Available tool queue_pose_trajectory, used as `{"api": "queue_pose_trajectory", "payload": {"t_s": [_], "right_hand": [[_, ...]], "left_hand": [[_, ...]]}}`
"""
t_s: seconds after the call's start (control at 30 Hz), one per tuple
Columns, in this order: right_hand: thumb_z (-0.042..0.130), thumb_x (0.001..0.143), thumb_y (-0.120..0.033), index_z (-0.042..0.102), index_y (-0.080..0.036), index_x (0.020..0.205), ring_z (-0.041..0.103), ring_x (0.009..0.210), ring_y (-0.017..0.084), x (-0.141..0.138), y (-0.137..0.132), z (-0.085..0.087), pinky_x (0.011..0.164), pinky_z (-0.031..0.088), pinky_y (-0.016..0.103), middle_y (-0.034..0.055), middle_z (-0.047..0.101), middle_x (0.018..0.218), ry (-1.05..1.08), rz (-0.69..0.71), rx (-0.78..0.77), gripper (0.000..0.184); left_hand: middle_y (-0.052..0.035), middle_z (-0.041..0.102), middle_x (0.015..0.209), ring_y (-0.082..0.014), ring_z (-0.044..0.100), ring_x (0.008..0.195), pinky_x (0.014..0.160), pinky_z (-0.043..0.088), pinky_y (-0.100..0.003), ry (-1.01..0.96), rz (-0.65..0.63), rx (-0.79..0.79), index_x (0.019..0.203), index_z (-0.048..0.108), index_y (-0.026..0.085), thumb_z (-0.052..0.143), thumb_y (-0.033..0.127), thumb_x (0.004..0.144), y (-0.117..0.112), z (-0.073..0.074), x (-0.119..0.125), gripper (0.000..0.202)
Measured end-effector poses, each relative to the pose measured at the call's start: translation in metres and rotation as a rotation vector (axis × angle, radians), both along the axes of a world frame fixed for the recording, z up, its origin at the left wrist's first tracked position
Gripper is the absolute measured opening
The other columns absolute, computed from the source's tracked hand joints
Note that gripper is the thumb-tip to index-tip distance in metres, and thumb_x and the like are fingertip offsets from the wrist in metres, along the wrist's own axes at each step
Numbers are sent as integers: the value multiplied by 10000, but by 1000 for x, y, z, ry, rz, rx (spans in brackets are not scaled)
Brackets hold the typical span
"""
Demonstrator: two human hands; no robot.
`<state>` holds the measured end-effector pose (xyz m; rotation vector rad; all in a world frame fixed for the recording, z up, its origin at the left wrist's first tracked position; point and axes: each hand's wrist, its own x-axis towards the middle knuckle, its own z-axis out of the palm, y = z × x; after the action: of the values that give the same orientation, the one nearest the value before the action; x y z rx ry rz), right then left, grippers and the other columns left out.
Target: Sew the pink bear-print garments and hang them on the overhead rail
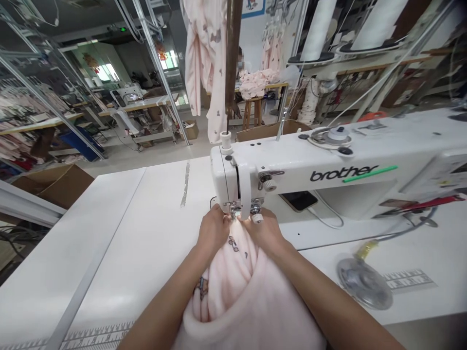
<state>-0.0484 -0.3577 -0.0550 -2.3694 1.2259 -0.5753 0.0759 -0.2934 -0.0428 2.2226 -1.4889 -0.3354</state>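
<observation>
A pale pink fleecy garment [241,291] with small printed figures is bunched in front of me and runs up under the needle of a white sewing machine [328,170]. My left hand [213,229] is closed on the fabric just left of the presser foot [235,211]. My right hand [265,232] grips the fabric just right of it. Both sets of fingertips are tucked into the cloth near the needle.
The white table [120,228] has printed rulers along its edges. A phone [299,200] lies under the machine arm, with a cable. A round magnifier lamp [363,282] rests at the right. Pink garments [204,63] hang behind, and other workstations and cardboard boxes fill the room.
</observation>
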Motion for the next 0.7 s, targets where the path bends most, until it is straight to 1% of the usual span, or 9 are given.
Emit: {"api": "queue_pose_trajectory", "payload": {"t_s": [0.1, 0.23, 0.37, 0.47, 0.53, 0.6, 0.67, 0.7], "right_hand": [[505, 832, -240, 582, -167, 658, 553, 620, 164, 2, 0, -1, 520, 308, 243, 31, 618, 679, 48, -17, -22, 204], [495, 852, -280, 584, -160, 667, 563, 655, 190, 3, -1, -5, 540, 320, 254, 54, 630, 703, 90, -25, -50, 237], [494, 854, -286, 585, -156, 676, 564, 652, 194, 5, -2, -6, 535, 324, 257, 64, 629, 711, 83, -18, -27, 238], [472, 853, -241, 585, -155, 675, 565, 656, 205, 5, -1, -3, 536, 328, 265, 74, 625, 701, 64, -22, 4, 228], [455, 857, -232, 579, -166, 670, 566, 656, 201, 1, 0, -1, 543, 340, 262, 63, 622, 691, 50, -9, 21, 234], [457, 857, -263, 582, -178, 719, 573, 690, 197, -6, -1, 0, 572, 368, 256, 51, 629, 744, -21, 40, 42, 204], [483, 843, -321, 583, -194, 863, 576, 791, 199, -16, -3, 1, 641, 404, 254, 44, 627, 876, -168, 132, 93, 163], [490, 834, -343, 570, -200, 929, 570, 841, 202, -20, -4, 1, 680, 414, 261, 44, 616, 933, -252, 176, 124, 189]], "left_hand": [[-82, 625, 900, -229, 599, 844, 659, 413, -282, 0, -3, -25, 894, 591, 157, 441, 173, 803, -1, -2, 0, 176], [-84, 628, 938, -226, 594, 878, 703, 424, -288, 9, -15, -28, 933, 598, 157, 442, 156, 797, -4, -1, 1, 207], [-84, 634, 924, -222, 590, 864, 709, 433, -294, 36, 4, -17, 926, 591, 146, 457, 151, 787, -5, 0, 3, 193], [-77, 636, 897, -221, 589, 858, 708, 436, -297, 58, 2, -45, 908, 591, 149, 458, 146, 785, -5, -1, 4, 182], [-71, 635, 880, -219, 590, 849, 708, 440, -299, 75, -11, -66, 889, 596, 154, 457, 146, 785, -4, -1, 5, 174], [-64, 633, 865, -216, 592, 844, 710, 445, -301, 96, -17, -81, 875, 602, 159, 465, 153, 784, -4, -1, 6, 165], [-61, 632, 872, -216, 590, 864, 729, 449, -302, 108, -19, -94, 888, 608, 167, 479, 159, 778, -3, 0, 7, 169], [-62, 633, 886, -217, 587, 881, 745, 450, -302, 109, -20, -98, 902, 610, 170, 485, 158, 774, -2, 0, 7, 179]]}}
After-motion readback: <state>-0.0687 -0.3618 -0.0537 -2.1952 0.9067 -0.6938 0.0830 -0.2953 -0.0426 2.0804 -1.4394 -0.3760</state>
